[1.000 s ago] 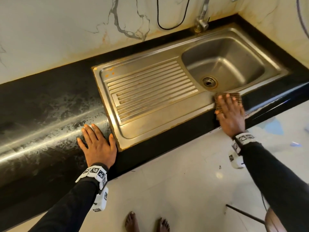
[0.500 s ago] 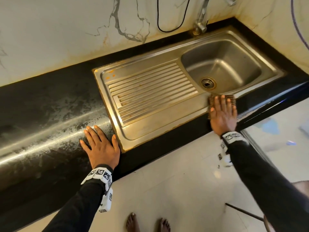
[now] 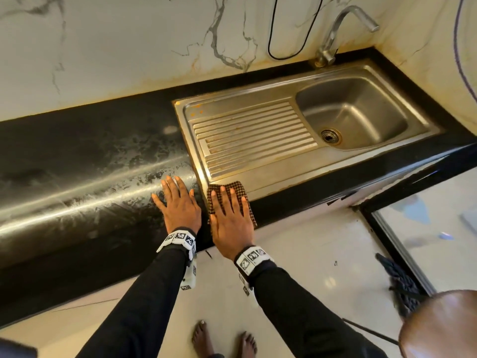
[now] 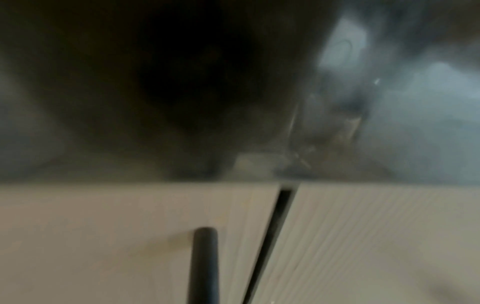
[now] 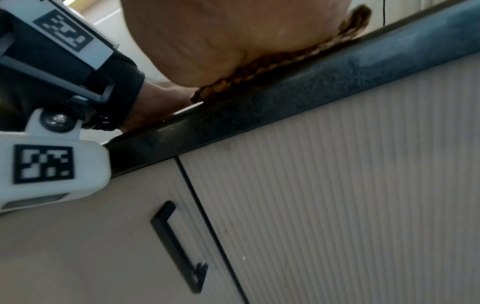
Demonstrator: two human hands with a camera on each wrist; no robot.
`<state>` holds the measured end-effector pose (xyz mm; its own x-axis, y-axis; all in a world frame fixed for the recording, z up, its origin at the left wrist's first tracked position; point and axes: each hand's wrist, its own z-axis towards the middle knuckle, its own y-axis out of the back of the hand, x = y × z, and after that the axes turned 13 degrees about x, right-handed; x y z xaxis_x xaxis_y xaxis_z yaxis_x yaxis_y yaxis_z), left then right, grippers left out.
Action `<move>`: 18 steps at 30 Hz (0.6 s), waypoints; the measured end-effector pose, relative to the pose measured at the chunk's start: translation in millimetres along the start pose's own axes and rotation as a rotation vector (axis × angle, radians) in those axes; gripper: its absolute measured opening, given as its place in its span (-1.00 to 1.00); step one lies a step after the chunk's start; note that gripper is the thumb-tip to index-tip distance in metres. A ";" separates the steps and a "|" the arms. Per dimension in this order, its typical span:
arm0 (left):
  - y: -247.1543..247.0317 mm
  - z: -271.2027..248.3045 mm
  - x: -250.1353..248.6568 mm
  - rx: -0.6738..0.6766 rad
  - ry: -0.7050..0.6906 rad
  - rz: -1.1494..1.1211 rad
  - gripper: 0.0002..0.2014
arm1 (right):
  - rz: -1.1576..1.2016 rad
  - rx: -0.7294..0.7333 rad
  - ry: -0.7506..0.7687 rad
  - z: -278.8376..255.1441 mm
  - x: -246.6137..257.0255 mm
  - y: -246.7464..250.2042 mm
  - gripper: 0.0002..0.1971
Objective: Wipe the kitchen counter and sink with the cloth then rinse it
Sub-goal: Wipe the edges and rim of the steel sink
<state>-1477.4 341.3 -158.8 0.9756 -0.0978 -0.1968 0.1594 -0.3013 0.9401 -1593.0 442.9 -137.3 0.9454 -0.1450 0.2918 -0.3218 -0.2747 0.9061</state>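
Beside the sink's (image 3: 258,182) front left corner, the right hand (image 3: 230,218) presses flat, fingers spread, on the checked cloth (image 3: 233,188); the left hand (image 3: 178,205) lies flat, fingers straight, on the desk (image 3: 77,164). Only the right wrist view shows the cabinet handle (image 5: 179,246) below.

chrome tap (image 3: 333,40) standing behind the basin, black cable (image 3: 289,45) hanging down the marble wall (image 3: 108,47). dark mop head (image 3: 401,282) lying on the pale floor (image 3: 296,241). black handle (image 5: 179,244) sitting on ribbed cabinet door (image 5: 350,195).
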 end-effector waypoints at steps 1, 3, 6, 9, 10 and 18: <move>0.2 0.9 0.7 -0.001 -0.002 0.001 -0.40 | -0.008 0.021 0.014 9.2 1.6 3.8 -0.36; 0.1 0.9 0.8 -0.010 -0.001 -0.004 -0.41 | -0.019 0.035 0.018 35.0 6.3 13.6 -0.35; -0.7 1.5 1.5 -0.014 -0.018 0.001 -0.43 | 0.000 0.088 0.008 63.8 14.7 22.8 -0.33; -0.3 1.0 0.5 -0.014 -0.013 0.008 -0.43 | 0.011 0.023 0.083 33.5 8.7 16.0 -0.33; 0.0 1.5 0.3 -0.016 -0.011 0.022 -0.43 | 0.006 -0.009 0.123 18.1 3.0 12.2 -0.34; -3.8 2.0 1.0 -0.046 -0.043 0.026 -0.42 | 0.051 0.025 0.206 58.9 -1.1 27.0 -0.39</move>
<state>-1477.4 340.5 -163.1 0.9723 -0.1456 -0.1830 0.1420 -0.2541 0.9567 -1605.7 379.7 -131.1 0.9178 0.0374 0.3954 -0.3678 -0.2954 0.8817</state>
